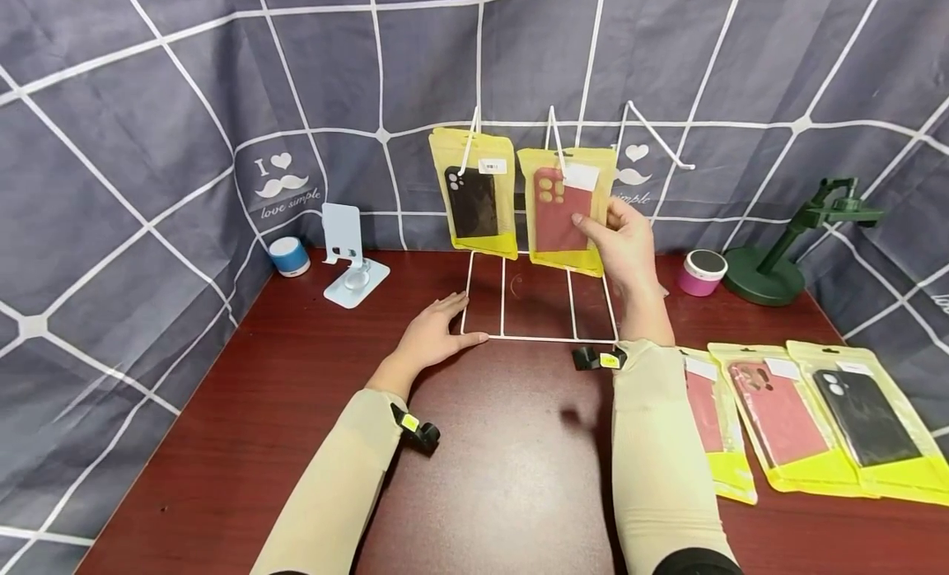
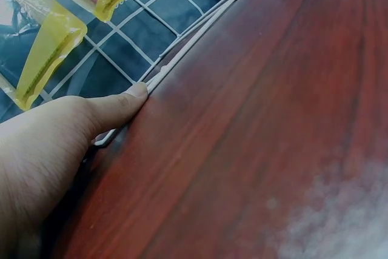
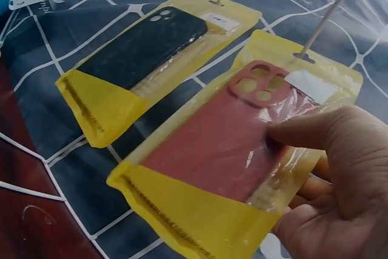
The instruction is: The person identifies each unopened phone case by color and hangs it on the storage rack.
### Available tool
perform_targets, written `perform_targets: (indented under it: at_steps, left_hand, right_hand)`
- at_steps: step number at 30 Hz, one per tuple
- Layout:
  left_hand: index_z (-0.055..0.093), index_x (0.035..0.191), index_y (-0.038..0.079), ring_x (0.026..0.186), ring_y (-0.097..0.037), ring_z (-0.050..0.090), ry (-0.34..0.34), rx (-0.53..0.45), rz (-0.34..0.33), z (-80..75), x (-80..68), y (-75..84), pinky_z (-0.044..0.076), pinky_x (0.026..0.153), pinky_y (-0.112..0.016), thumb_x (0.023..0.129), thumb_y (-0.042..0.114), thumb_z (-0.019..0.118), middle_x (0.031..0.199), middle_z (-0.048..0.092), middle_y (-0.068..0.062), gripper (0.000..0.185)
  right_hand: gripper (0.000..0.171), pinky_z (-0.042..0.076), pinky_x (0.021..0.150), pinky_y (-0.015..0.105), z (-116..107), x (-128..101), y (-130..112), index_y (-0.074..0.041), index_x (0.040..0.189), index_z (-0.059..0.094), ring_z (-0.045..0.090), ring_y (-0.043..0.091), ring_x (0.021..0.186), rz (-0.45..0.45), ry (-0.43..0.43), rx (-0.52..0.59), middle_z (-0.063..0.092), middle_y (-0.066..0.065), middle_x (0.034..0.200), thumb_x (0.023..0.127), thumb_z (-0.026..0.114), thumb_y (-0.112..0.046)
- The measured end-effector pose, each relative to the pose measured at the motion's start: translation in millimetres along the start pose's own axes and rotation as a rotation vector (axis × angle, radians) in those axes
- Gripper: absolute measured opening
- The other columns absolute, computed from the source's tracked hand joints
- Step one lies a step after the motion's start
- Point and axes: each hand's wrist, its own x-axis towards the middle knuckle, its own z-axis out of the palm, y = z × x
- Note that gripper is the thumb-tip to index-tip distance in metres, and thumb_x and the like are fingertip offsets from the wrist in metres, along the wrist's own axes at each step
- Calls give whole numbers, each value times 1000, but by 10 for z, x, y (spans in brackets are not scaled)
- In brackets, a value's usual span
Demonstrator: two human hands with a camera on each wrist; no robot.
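A white wire display rack [image 1: 539, 338] stands on the dark red table [image 1: 482, 460]. Two yellow pouches hang from its hooks. The left pouch [image 1: 474, 194] [image 3: 136, 65] holds a black phone case. The middle pouch [image 1: 563, 212] [image 3: 236, 150] holds a red phone case, and my right hand [image 1: 619, 241] [image 3: 339, 174] pinches its right edge, thumb on the front. My left hand [image 1: 437, 336] [image 2: 54, 150] lies flat on the table with straight fingers, pressing the rack's base wire [image 2: 182, 59] at its front left corner. The rack's right hook [image 1: 656, 142] is bare.
Three more yellow pouches with phone cases [image 1: 808, 418] lie flat at the right of the table. A white phone stand [image 1: 348, 258] and a small blue speaker [image 1: 289, 256] stand back left. A pink speaker [image 1: 700, 273] and a green stand [image 1: 786, 254] are back right.
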Motion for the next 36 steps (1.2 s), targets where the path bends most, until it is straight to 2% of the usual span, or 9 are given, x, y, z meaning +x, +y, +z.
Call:
perform_targets:
  at_steps: [5, 10, 15, 21, 27, 32, 36]
  left_hand:
    - [45, 153, 10, 148, -20, 31, -3, 2, -4, -4, -1, 7, 21, 122, -34, 84, 75, 61, 159, 39, -3, 96]
    - [46, 152, 9, 148, -21, 32, -2, -5, -2, -11, 3, 14, 21, 122, -34, 83, 74, 62, 159, 39, -4, 96]
    - [45, 152, 9, 148, -21, 32, -5, -5, 7, -15, 10, 24, 20, 122, -34, 84, 75, 61, 159, 39, -4, 97]
    - [45, 152, 9, 148, -24, 32, -4, -20, 0, -20, -12, 19, 23, 121, -38, 83, 74, 62, 159, 39, -5, 97]
    - [45, 152, 8, 148, -24, 32, 3, -27, 6, -7, -28, 9, 23, 121, -38, 83, 75, 62, 158, 40, -6, 98]
    - [45, 152, 8, 148, -24, 32, 0, -22, 11, 1, -33, 6, 23, 121, -39, 83, 75, 61, 159, 39, -6, 98]
    - [45, 152, 9, 148, -25, 33, 5, -21, 5, -9, -22, 16, 24, 121, -40, 83, 75, 61, 158, 40, -6, 97]
  right_hand:
    - [32, 61, 72, 31, 30, 21, 52, -2, 115, 70, 74, 20, 82, -10, 22, 38, 76, 3, 94, 87, 80, -13]
    - [33, 59, 70, 28, 63, 31, 89, -2, 113, 72, 74, 18, 79, -7, 66, 20, 76, 1, 89, 86, 82, -18]
    - [36, 58, 71, 28, 67, 39, 106, -3, 114, 73, 73, 19, 80, 17, 79, 16, 76, 4, 91, 86, 83, -23]
    - [25, 55, 67, 28, 58, 44, 110, -4, 105, 75, 70, 20, 78, 28, 78, 10, 76, 8, 92, 88, 80, -21]
    - [19, 51, 66, 27, 50, 40, 115, -5, 102, 75, 67, 17, 75, 25, 79, -18, 75, 2, 87, 89, 79, -18]
    - [23, 44, 70, 29, 15, 28, 89, -1, 102, 73, 61, 19, 79, 48, 104, -58, 71, -5, 82, 88, 79, -19]
    - [26, 45, 72, 27, -41, 28, 51, 0, 105, 73, 61, 15, 79, 62, 125, -74, 69, -8, 80, 89, 79, -19]
